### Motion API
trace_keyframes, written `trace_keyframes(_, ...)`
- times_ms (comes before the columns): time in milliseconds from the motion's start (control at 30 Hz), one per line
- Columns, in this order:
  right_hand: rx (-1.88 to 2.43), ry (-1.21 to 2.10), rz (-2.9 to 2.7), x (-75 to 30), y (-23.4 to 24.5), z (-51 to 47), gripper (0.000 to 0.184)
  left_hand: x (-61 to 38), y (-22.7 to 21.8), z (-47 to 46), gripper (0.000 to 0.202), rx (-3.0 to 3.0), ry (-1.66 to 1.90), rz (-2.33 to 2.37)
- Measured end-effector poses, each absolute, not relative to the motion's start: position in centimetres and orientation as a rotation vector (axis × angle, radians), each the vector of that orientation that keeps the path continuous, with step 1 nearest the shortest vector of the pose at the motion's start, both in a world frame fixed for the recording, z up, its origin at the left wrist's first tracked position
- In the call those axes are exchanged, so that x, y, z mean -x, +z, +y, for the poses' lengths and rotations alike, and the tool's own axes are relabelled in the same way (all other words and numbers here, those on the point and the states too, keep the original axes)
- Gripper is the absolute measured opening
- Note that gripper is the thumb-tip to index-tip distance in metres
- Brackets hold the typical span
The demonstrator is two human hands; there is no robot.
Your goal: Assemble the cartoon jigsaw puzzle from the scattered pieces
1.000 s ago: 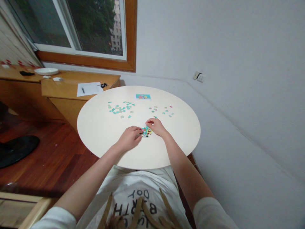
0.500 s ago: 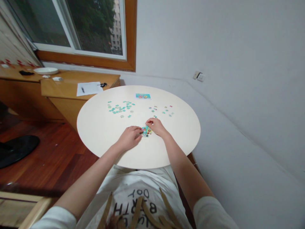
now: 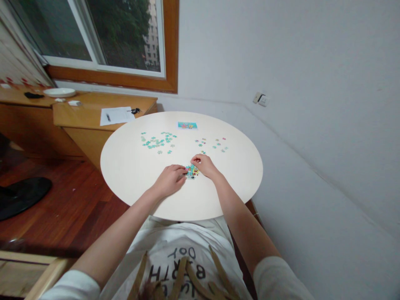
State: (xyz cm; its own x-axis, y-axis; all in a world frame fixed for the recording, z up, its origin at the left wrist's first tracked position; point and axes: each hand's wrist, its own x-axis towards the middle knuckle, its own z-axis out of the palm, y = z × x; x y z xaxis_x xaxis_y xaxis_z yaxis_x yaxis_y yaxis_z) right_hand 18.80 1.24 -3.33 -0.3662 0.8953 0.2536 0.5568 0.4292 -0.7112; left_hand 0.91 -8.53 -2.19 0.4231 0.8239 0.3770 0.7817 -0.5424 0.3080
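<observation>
A small joined section of a jigsaw puzzle (image 3: 191, 171), with teal, yellow and pink parts, lies near the middle of the round white table. My left hand (image 3: 169, 180) holds the section at its left side, fingers bent over the edge and thumb lower down. At its upper edge, my right hand (image 3: 204, 164) has thumb and forefinger pinched on a puzzle piece, mostly hidden by the fingertips. Loose teal pieces (image 3: 156, 143) are spread beyond my left hand. A smaller group of mixed pieces (image 3: 215, 146) lies beyond my right hand.
A picture card (image 3: 187, 125) of the cartoon scene rests at the table's (image 3: 131, 179) far side. Left of it, a wooden desk (image 3: 87, 118) carries a paper sheet (image 3: 115, 116), keys (image 3: 135, 111) and a white plate (image 3: 60, 92). A wall stands close on the right.
</observation>
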Motion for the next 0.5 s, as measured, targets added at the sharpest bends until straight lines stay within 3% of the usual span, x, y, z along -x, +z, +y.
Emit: trace_keyframes(500,1.237,0.703,-2.038,-18.8,-3.56,1.39,0.01,-0.85,-2.31,-8.5,0.031,-2.571,0.775,1.454)
